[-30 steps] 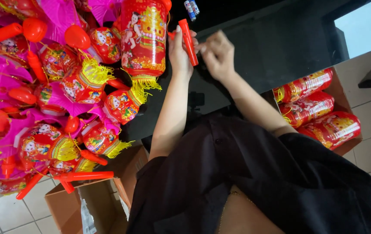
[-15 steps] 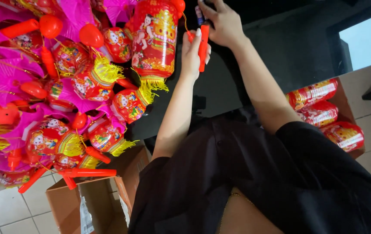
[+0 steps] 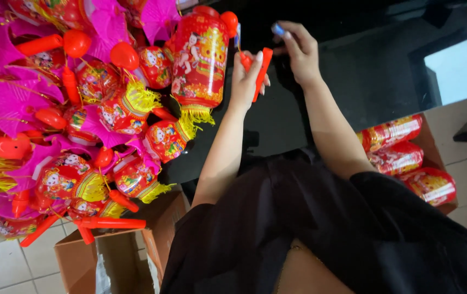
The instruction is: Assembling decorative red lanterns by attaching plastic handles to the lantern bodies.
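Observation:
My left hand (image 3: 246, 76) grips a red plastic stick handle (image 3: 262, 69). A red cylinder lantern (image 3: 201, 57) with cartoon figures and a yellow fringe hangs beside that hand, its red cap close to the handle's top. My right hand (image 3: 300, 51) is just right of the handle, and its fingertips pinch a small blue object (image 3: 277, 29). Both forearms reach out from my black garment (image 3: 320, 228) over a dark table surface (image 3: 375, 71).
A big pile of red lanterns, pink paper fans and red handles (image 3: 81, 125) fills the left. An open cardboard box (image 3: 119, 256) stands below it on the tiled floor. Another box with wrapped red lanterns (image 3: 402, 158) sits at the right.
My right hand left the handle, reached farther out and now pinches the small blue object. The left hand keeps the handle, and the lantern has stayed beside it.

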